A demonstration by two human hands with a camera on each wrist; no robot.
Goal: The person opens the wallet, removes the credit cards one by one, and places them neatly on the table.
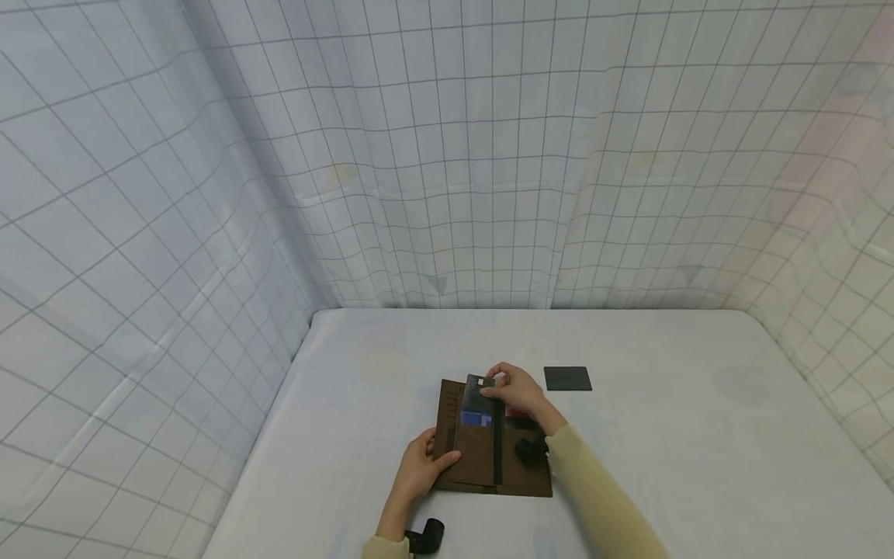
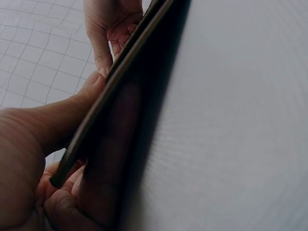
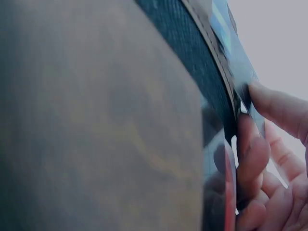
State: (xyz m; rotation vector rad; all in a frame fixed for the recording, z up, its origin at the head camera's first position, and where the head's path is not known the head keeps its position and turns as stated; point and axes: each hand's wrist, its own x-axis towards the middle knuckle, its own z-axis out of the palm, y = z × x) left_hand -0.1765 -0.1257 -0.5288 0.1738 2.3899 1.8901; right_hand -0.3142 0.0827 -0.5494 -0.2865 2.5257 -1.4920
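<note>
A brown leather wallet [image 1: 475,458] lies spread open in the head view, a dark elastic band [image 1: 498,450] running down its middle. My left hand [image 1: 419,470] grips its left cover, thumb on top and fingers underneath; the left wrist view shows this cover edge [image 2: 79,137] raised off the table. With thumb and fingers, my right hand [image 1: 518,392] pinches a dark card with a blue lower part [image 1: 476,400] at the wallet's top. In the right wrist view the card [image 3: 245,72] stands between thumb and fingers, beside the band [image 3: 192,57]. A red-edged piece [image 3: 229,192] shows below.
A flat black rectangular card [image 1: 567,379] lies on the white table [image 1: 663,435] to the right of the wallet. White grid-patterned curtains [image 1: 447,155] hang behind the table and at both sides. A black wrist camera [image 1: 427,536] sits by the left wrist.
</note>
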